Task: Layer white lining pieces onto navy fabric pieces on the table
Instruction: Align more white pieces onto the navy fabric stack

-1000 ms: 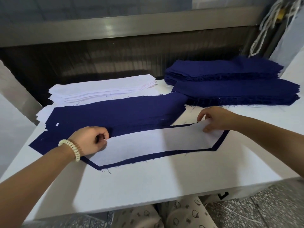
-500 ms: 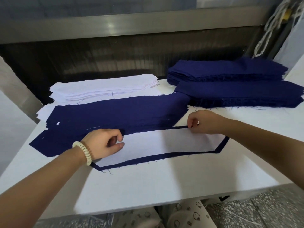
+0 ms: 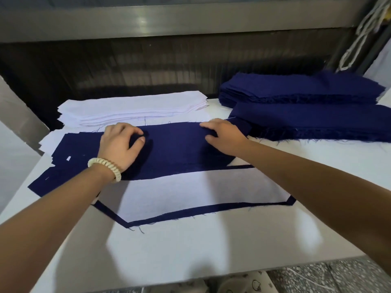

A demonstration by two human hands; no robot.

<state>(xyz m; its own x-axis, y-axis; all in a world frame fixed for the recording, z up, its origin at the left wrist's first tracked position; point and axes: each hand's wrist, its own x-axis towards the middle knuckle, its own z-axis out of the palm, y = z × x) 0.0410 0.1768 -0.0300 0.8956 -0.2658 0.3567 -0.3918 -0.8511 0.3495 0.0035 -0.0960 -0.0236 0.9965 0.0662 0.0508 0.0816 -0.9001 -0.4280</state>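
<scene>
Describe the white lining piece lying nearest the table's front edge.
The white lining piece is a thin, matte, cloth-like sheet with angled ends, lying flat on a larger navy fabric piece that frames its front and right edges. An upper navy piece, held by the left hand and right hand, overlaps its far left edge.

This is a garment workshop, a cutting room by the look of it. Thick navy stacks [image 3: 306,89] of cut pieces with frayed edges sit on a wide white counter [image 3: 190,250], near a lining pile [image 3: 131,106]. A steel rail [image 3: 169,20] runs behind, cords [image 3: 359,32] hang in the corner, and the floor [image 3: 338,275] is speckled terrazzo.
</scene>
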